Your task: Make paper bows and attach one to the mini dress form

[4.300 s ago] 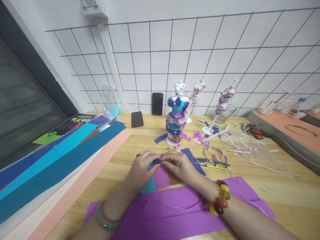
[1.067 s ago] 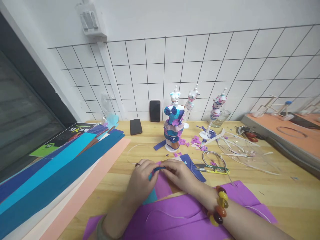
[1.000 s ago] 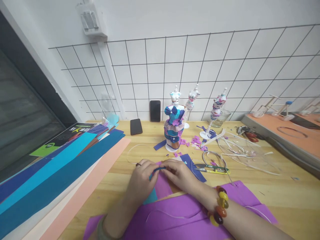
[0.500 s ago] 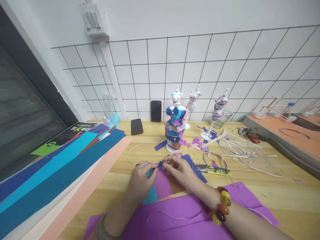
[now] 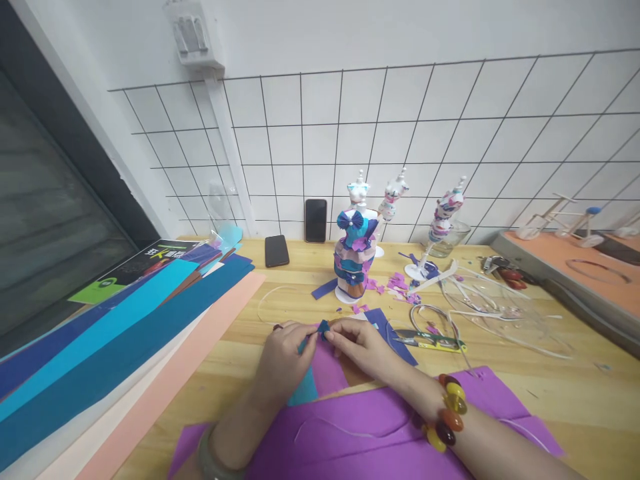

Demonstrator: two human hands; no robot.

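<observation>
Between my two hands is a small dark blue piece of folded paper, pinched from both sides. My left hand grips its left edge with thumb and fingertips. From the right, my right hand pinches the other edge, fingers curled. Beneath my hands lie purple and light blue strips. A large purple sheet with a loose pale thread spreads in front of me. Just beyond stands a small mannequin dressed in blue, pink and purple pieces with a pleated bow.
Scissors lie right of my hands, by a dark blue sheet and purple scraps. Coiled clear tubing spreads further right. Long coloured sheets fill the left. Two phones and more mannequins stand toward the wall.
The small blue piece has turned between my fingertips and shows more of its folded face. Both hands stay almost in place; the whole view has shifted slightly.
</observation>
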